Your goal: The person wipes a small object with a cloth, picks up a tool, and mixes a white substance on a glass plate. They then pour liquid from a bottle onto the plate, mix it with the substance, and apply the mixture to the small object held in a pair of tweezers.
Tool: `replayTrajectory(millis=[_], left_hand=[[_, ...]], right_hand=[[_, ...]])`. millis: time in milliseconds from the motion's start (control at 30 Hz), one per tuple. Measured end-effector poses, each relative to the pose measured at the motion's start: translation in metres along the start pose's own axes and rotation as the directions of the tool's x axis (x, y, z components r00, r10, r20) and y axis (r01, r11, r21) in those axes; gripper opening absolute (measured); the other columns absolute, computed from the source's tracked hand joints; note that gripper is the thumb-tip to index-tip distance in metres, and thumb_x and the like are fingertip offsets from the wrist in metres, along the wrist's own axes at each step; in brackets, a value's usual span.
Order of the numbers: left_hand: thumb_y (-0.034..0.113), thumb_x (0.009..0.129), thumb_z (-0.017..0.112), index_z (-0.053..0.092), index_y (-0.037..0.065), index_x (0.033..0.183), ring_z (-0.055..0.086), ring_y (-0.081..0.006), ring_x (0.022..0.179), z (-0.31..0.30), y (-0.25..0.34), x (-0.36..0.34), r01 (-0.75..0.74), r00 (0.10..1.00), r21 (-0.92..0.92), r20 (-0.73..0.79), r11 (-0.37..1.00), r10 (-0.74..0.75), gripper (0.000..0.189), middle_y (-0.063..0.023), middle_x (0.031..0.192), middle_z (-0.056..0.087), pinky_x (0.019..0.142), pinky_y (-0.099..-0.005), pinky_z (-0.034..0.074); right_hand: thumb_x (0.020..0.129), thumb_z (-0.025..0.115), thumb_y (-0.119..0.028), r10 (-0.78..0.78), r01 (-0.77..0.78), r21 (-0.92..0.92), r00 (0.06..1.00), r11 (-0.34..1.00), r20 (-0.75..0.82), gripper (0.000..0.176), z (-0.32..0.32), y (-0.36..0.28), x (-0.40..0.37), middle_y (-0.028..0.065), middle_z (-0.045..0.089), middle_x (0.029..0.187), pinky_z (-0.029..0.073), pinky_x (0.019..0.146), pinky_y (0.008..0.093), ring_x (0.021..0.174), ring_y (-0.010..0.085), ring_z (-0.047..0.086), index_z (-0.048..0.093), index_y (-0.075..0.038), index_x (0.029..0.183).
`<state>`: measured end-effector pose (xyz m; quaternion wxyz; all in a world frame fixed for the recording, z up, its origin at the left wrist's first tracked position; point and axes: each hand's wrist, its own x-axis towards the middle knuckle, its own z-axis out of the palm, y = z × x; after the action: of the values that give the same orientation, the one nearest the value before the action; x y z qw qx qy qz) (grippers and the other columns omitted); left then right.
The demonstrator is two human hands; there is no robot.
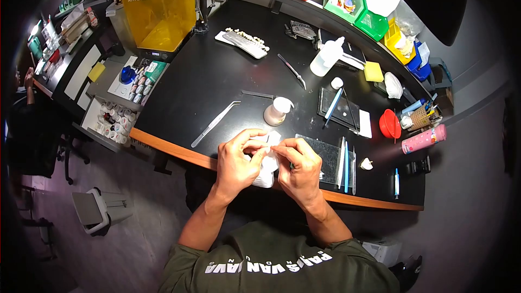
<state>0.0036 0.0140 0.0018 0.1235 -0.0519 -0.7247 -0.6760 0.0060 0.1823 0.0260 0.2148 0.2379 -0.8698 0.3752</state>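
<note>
At the front edge of the black desk [179, 97], my left hand [237, 163] and my right hand [300, 168] meet with bent, closed fingers. Between the fingertips is something small and pale, too bright and small to make out. A white cloth-like bundle [264, 178] hangs below and between my hands. Just beyond them stands a small jar with a white top [277, 111]. Silver tweezers [216, 125] lie to the left. To the right of my right hand, slim tools [346, 165] rest on and beside a dark glassy plate [320, 149].
A white tray [244, 43] with small pale pieces, a white bottle [327, 57], a red bowl [389, 123] and a pink bottle [424, 139] stand farther out. A yellow box [160, 11] is at the back left. Another person's hand [29, 77] shows at far left.
</note>
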Motion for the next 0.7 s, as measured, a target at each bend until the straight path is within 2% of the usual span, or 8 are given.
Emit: replayTrajectory(millis=[133,267,433,700], left_hand=[[-0.006,0.088,0.080,0.074,-0.004,0.118,0.076,-0.0098,0.084,-0.002,-0.001,0.000,0.000,1.000,0.016,0.000,1.000,0.000,0.031,-0.0114,0.090,0.081,0.080,-0.0266,0.061],[-0.005,0.089,0.080,0.076,-0.004,0.117,0.075,-0.0098,0.087,-0.002,-0.003,0.000,0.007,1.000,-0.013,-0.009,1.000,-0.007,0.029,-0.0099,0.093,0.080,0.081,-0.0255,0.060],[-0.006,0.091,0.079,0.079,-0.006,0.106,0.075,-0.0108,0.088,-0.003,-0.010,-0.001,-0.014,1.000,-0.003,-0.008,1.000,0.014,0.016,-0.0108,0.097,0.080,0.080,-0.0255,0.061],[-0.006,0.093,0.080,0.078,-0.007,0.109,0.076,-0.0138,0.091,-0.009,-0.015,0.002,0.049,0.995,-0.236,0.092,0.970,-0.028,0.016,-0.0128,0.100,0.080,0.085,-0.0280,0.062]], right_hand=[[0.078,0.076,0.012,-0.039,0.039,0.009,0.999,0.999,-0.001,0.028,0.002,0.001,0.003,0.0127,0.072,0.097,0.061,0.073,0.0375,0.082,0.0294,0.074,0.080,-0.002,0.101],[0.079,0.077,0.011,-0.010,0.010,0.008,1.000,1.000,-0.003,0.026,0.002,0.001,0.002,0.0127,0.073,0.095,0.061,0.073,0.0374,0.082,0.0295,0.074,0.080,-0.003,0.101],[0.078,0.077,0.011,-0.018,0.020,0.077,0.999,0.997,-0.028,0.027,0.001,-0.004,0.006,0.0123,0.074,0.096,0.061,0.074,0.0370,0.084,0.0290,0.076,0.080,-0.003,0.101],[0.087,0.079,0.009,0.089,-0.094,0.209,0.996,0.974,0.030,0.020,0.002,-0.003,0.006,0.0131,0.075,0.098,0.061,0.075,0.0341,0.086,0.0251,0.076,0.079,-0.001,0.104]])
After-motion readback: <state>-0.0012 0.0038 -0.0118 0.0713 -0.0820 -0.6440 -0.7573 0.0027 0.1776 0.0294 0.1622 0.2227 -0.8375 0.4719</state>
